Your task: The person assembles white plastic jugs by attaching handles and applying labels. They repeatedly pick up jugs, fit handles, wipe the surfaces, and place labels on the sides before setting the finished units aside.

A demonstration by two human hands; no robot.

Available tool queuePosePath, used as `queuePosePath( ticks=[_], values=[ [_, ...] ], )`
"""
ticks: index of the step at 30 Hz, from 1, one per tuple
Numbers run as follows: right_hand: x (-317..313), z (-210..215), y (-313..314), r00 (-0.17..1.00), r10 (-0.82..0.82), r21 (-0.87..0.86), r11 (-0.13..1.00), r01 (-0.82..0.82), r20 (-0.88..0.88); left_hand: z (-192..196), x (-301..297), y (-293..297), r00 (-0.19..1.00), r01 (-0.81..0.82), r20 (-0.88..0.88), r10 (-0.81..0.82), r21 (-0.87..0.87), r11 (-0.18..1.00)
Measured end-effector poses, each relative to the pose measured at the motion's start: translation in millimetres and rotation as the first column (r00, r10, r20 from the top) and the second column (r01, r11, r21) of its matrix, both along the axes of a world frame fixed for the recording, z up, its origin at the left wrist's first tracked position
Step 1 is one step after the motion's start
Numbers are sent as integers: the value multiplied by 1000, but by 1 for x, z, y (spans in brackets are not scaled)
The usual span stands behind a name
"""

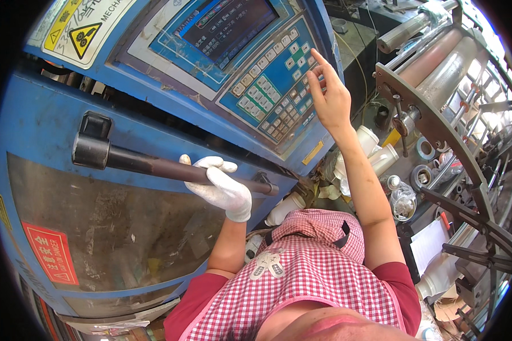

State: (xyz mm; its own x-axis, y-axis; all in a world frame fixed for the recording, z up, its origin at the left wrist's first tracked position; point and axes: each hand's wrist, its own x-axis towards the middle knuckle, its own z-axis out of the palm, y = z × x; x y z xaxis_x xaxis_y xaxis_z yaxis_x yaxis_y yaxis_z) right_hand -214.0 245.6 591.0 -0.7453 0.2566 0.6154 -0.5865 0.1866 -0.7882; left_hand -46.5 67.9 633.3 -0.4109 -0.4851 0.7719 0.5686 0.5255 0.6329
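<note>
My left hand [228, 192], in a white glove, is hooked round the dark bar handle [148, 162] on the blue machine's door, some fingers partly hidden by the bar. My bare right hand [331, 99] is raised at the right edge of the control panel. Its index finger stretches toward the upper right keys of the keypad [273, 85], the other fingers loosely bent, with nothing held. Whether the fingertip touches a key I cannot tell. Above the keypad the panel's screen [230, 31] is lit with lines of text.
The door has a scuffed see-through window [119, 227] with a red warning sticker [52, 252]. At right stands a metal frame [438, 125] with rollers [446, 65]. White containers [383, 159], tape rolls [424, 149], a clear plastic bag [403, 204] and paper [429, 244] lie near it.
</note>
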Motion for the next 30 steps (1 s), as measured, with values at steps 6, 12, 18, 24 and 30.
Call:
queuePosePath(
  ticks=[6, 12, 18, 24, 30],
  values=[
    [1, 4, -1, 999, -29, 22, 999, 30, -39, 0, -1, -1, 1000, -11, -1, 11, -17, 1000],
    [6, 1, -5, 998, -1, 2, 1000, 1, -59, -1, -4, 0, 997, -71, -1, 71, -66, 995],
    [18, 1, -9, 997, 32, 35, 999, -29, -76, 0, -5, -2, 994, -109, -34, 105, -147, 983],
    [66, -9, -29, 950, 253, 148, 962, -228, -181, -1, -4, -2, 994, -105, -26, 102, -172, 979],
    [77, -11, -46, 944, 267, 233, 947, -220, -194, 3, -2, 1, 996, -94, -9, 94, -153, 984]
  ],
)
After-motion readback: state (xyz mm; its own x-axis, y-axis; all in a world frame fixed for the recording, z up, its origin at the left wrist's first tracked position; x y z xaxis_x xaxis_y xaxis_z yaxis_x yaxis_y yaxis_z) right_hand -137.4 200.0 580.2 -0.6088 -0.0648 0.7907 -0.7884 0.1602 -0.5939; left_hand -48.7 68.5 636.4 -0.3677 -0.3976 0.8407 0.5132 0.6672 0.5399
